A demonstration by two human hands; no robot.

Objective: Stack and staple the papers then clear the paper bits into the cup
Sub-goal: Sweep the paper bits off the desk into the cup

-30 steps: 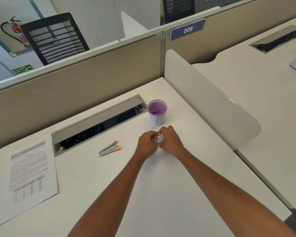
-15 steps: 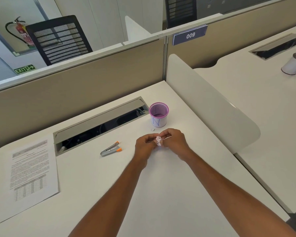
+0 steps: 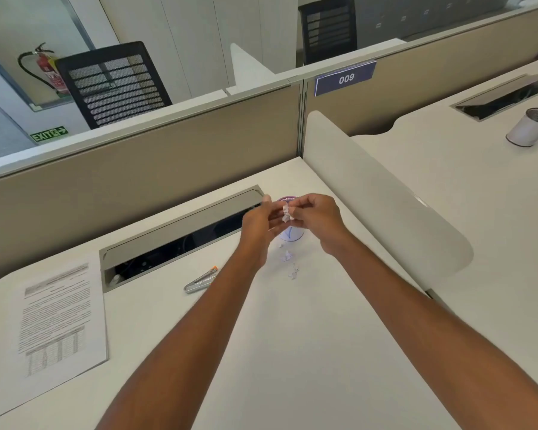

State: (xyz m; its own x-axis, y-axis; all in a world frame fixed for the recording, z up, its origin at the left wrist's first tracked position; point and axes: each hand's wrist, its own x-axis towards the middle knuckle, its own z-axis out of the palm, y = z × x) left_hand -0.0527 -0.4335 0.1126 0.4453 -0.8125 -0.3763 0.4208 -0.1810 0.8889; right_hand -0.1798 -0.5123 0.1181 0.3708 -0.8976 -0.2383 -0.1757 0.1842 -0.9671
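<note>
My left hand (image 3: 257, 225) and my right hand (image 3: 316, 215) are raised together over the purple-rimmed cup (image 3: 291, 233), which they mostly hide. Pinched between the fingers of both hands is a small wad of white paper bits (image 3: 287, 211). A few loose paper bits (image 3: 288, 257) lie on the desk just in front of the cup. The silver stapler (image 3: 199, 282) with orange tips lies to the left of my left forearm. The printed stack of papers (image 3: 56, 324) rests at the desk's left side.
An open cable tray (image 3: 180, 240) runs along the back of the desk. A white curved divider (image 3: 385, 193) stands on the right, with another desk and a white cup (image 3: 530, 127) beyond it. Beige partition walls close the back.
Both hands lifted off the desk with the paper bits and moved back over the cup. A few bits now lie on the desk where the hands were.
</note>
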